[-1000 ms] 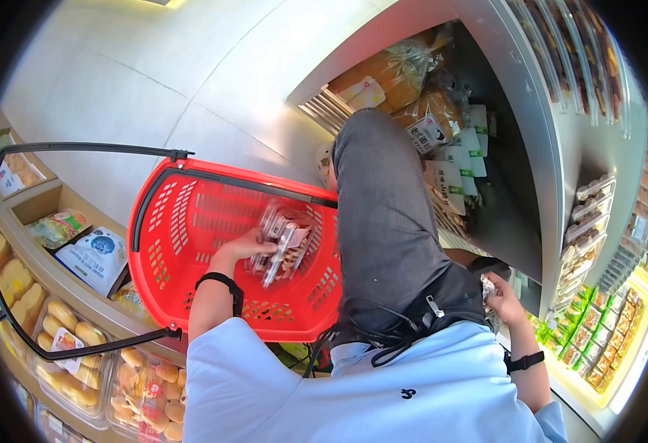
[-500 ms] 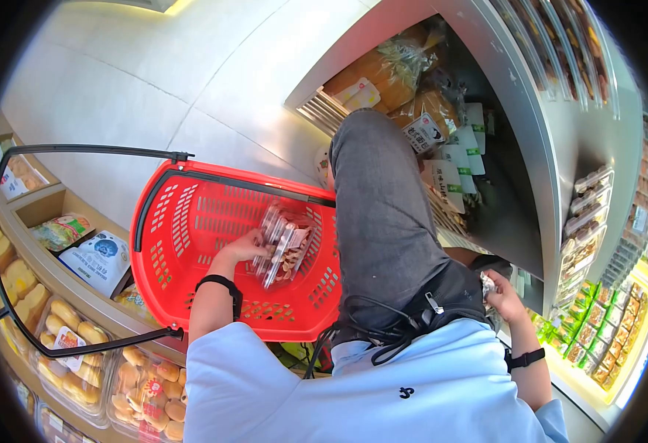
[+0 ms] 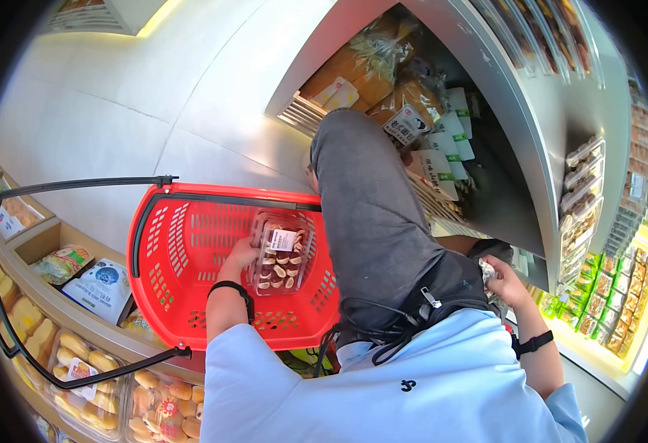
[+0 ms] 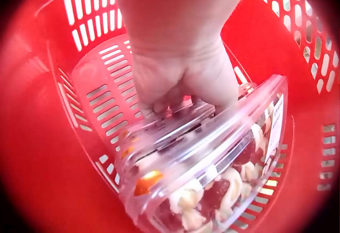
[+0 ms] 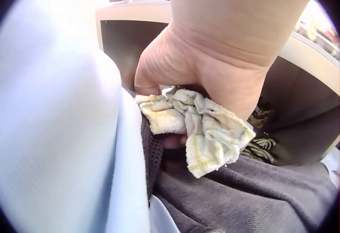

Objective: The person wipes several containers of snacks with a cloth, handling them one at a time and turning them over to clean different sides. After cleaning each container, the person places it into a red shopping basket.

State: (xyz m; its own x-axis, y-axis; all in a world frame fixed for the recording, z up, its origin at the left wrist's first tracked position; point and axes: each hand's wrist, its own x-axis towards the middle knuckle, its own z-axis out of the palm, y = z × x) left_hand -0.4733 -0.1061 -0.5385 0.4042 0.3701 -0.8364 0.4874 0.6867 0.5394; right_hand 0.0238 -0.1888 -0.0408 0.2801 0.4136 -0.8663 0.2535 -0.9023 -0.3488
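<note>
Inside the red shopping basket [image 3: 183,288], my left hand [image 3: 242,255] grips clear plastic boxes at their left side in the head view. The front box [image 3: 283,255] bears a white label and holds dark red pieces with cream-coloured nut-like bits. Seen from the left wrist, the box [image 4: 234,174] leans on its edge, with another clear box [image 4: 175,118] behind it against my fingers. Beside my hip, my right hand [image 3: 505,284] holds a crumpled, stained whitish cloth [image 5: 199,126], which hangs below the palm in the right wrist view.
The basket's black handle [image 3: 80,184] swings out left over a shelf with packed bread rolls [image 3: 87,376] and bags. My bent knee [image 3: 353,148] stands between the basket and a grey display unit [image 3: 516,96], whose lower recess holds bagged goods [image 3: 405,122]. Boxed snacks [image 3: 582,207] line its side.
The boxes in my left hand have turned so that the front one's labelled top faces the head camera. The head view has shifted slightly; my right hand keeps the cloth at my hip.
</note>
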